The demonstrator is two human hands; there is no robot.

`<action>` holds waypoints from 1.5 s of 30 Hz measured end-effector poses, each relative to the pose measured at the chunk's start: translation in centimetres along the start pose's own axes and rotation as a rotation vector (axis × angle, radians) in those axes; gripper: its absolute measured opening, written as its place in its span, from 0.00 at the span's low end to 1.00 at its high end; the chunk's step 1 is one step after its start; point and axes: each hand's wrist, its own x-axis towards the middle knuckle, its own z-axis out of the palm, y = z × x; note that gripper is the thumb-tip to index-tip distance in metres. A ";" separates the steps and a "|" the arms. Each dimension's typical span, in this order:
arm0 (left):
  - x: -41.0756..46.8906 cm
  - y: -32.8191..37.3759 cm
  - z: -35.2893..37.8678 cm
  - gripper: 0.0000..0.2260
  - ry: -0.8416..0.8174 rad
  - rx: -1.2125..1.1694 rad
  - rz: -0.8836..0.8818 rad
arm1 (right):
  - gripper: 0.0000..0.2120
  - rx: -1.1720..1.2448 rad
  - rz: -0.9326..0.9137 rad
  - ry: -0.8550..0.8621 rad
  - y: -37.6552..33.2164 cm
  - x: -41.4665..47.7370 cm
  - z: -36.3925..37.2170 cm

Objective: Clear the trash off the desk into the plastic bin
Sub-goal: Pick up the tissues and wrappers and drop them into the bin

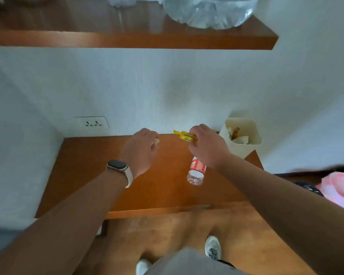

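My right hand (206,145) is closed on a yellow wrapper (184,135) with dark lettering, held above the back of the wooden desk (99,175). My left hand (141,147), with a watch on its wrist, pinches a small pale scrap (156,142) over the desk's middle. An empty clear plastic bottle (196,172) with a red label lies on the desk, partly under my right wrist. The cream plastic bin (244,141) stands at the desk's back right corner, to the right of my right hand, with some trash inside.
A wooden shelf (127,40) with large clear water bottles (209,10) hangs overhead. A wall socket (92,122) sits at the back left. Pink fabric (340,187) lies to the right. My shoes (213,248) stand on the wooden floor below the desk's front edge.
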 end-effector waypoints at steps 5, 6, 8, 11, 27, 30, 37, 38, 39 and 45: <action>2.7 8.0 3.8 0.08 -0.030 -0.050 -0.031 | 0.13 0.040 0.044 0.031 8.1 -1.4 -3.2; 3.2 9.5 4.7 0.08 -0.035 -0.054 -0.029 | 0.13 0.060 0.055 0.035 9.8 -1.6 -3.8; 4.3 12.3 6.5 0.09 -0.047 -0.060 -0.035 | 0.13 0.105 0.083 0.043 13.1 -2.0 -5.0; 5.4 15.9 8.9 0.09 -0.060 -0.067 -0.042 | 0.13 0.160 0.094 0.047 17.6 -2.7 -6.2; 9.8 22.4 15.9 0.10 -0.099 -0.108 -0.126 | 0.07 0.415 0.182 0.026 26.8 -0.9 -6.3; 11.6 22.3 17.7 0.09 -0.120 -0.101 -0.080 | 0.07 0.415 0.204 0.008 26.7 0.1 -5.5; 13.6 20.3 20.1 0.08 -0.148 -0.016 0.086 | 0.06 0.309 0.207 -0.077 27.2 2.0 -5.2; 13.8 19.9 20.3 0.08 -0.147 -0.016 0.104 | 0.06 0.296 0.202 -0.080 27.2 2.4 -5.1; 13.9 19.5 20.4 0.08 -0.140 -0.019 0.118 | 0.06 0.277 0.190 -0.082 27.2 2.7 -5.0; 14.2 16.7 20.1 0.11 -0.081 -0.070 0.008 | 0.09 0.147 0.128 -0.137 27.0 4.8 -4.7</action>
